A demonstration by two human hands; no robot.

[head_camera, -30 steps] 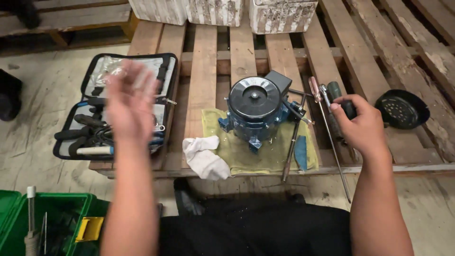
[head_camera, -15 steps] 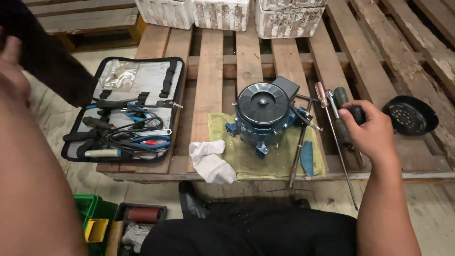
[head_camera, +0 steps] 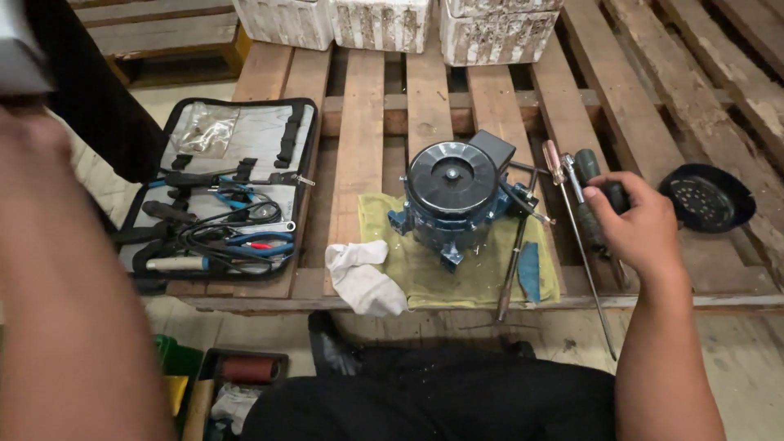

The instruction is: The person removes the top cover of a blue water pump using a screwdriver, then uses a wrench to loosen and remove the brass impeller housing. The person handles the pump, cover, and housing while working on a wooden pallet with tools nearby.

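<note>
Now left hand (head_camera: pixel 24 139) raised close and blurred, grip unreadable, right hand (head_camera: pixel 633 224) still clamped on dark-handled tool (head_camera: pixel 600 184).

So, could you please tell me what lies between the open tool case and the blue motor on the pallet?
In the head view, bare pallet slats separate the tool case from the blue motor; nearer the front edge, a crumpled white rag lies on the green cloth.

3 white foam boxes (head_camera: pixel 392 23) in a row at far edge of pallet (head_camera: pixel 359 139), blocky, dirty w/ grey marks, tops cut off by frame. Clear plastic bag (head_camera: pixel 204 128) in top-left pocket of open tool case (head_camera: pixel 220 192). No labels, signs or screens seen.
</note>
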